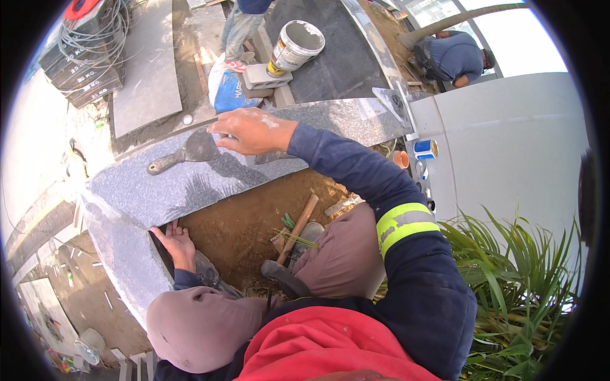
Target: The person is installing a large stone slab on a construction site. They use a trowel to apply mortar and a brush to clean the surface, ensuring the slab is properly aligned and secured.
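Note:
A putty knife with a broad grey blade lies on the speckled granite slab. My right hand, with white residue on its back, is over the slab beside the blade; its fingers are bent but apart, and whether they touch the blade I cannot tell. Under that wrist a dark flat blade-like piece is partly covered. My left hand is palm up at the slab's inner edge, fingers stretched out, holding nothing visible. Between my knees a wooden-handled mallet leans in the soil, its dark head low.
Beyond the slab, a bucket stands on concrete blocks beside a blue-and-white sack. Stacked black weights with cable are far left. A co-worker stands behind; another person crouches far right. A blue-and-white can and leafy plants are right.

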A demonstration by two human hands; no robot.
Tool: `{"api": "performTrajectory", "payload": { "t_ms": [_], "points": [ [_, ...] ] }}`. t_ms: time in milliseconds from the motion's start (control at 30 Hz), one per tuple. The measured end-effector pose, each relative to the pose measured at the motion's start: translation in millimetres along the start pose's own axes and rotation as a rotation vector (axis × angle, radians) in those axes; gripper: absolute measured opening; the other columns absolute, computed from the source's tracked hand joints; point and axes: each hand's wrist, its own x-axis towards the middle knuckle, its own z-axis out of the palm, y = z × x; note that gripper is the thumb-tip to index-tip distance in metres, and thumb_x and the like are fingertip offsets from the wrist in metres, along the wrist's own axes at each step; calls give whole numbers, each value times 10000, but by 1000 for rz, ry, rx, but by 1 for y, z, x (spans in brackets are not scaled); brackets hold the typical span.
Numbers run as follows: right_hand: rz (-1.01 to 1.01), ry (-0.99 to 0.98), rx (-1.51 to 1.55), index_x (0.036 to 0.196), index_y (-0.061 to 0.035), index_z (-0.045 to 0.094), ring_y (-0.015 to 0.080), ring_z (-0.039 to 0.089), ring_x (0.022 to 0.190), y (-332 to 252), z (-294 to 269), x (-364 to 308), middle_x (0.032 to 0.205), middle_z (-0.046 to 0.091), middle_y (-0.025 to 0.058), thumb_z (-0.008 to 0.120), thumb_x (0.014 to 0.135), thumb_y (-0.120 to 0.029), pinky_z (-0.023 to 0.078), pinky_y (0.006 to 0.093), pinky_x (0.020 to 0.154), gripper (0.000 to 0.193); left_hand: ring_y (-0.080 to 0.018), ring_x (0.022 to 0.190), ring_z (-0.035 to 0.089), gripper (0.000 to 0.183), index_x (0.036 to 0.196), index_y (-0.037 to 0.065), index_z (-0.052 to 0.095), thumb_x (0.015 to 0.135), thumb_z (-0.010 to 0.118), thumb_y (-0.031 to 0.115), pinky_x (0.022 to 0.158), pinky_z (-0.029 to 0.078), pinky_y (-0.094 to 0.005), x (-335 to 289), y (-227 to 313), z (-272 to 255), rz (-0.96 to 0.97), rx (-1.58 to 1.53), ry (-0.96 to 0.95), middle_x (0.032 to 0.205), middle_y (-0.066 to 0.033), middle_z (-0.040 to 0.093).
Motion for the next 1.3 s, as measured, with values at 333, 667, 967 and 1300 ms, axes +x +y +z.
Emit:
{"api": "performTrajectory", "payload": {
  "t_ms": [333,667,967,1300],
  "points": [
    [-8,3,-5,1222,-15,648,375,652,991,1,2,0,1052,668,172,649,937,-241,512,450,869,363,-162,805,360,1099,1467,-34,350,837,443,861,765,316,-298,5,-3,-4,9,20,9,1367,-178,527],
    [10,-15,-5,1225,-20,653,371,660,990,0,2,0,1050,680,173,657,934,-241,518,445,866,366,-179,912,404,1175,1500,-58,291,812,445,882,855,304,-305,4,-3,-6,20,62,-30,1409,-178,500],
    [22,-33,-2,1239,-28,648,373,658,1010,0,2,0,1085,683,175,656,937,-250,514,449,887,374,-184,954,412,1264,1506,-108,253,777,469,903,931,299,-313,15,-6,-17,-3,71,-58,1356,-160,507],
    [22,-43,-3,1239,-30,643,374,656,1027,2,4,-1,1127,680,177,650,942,-251,516,450,894,370,-184,926,408,1259,1502,-105,264,775,477,901,910,308,-304,10,-5,-13,-2,66,-55,1335,-156,513]
  ]
}}
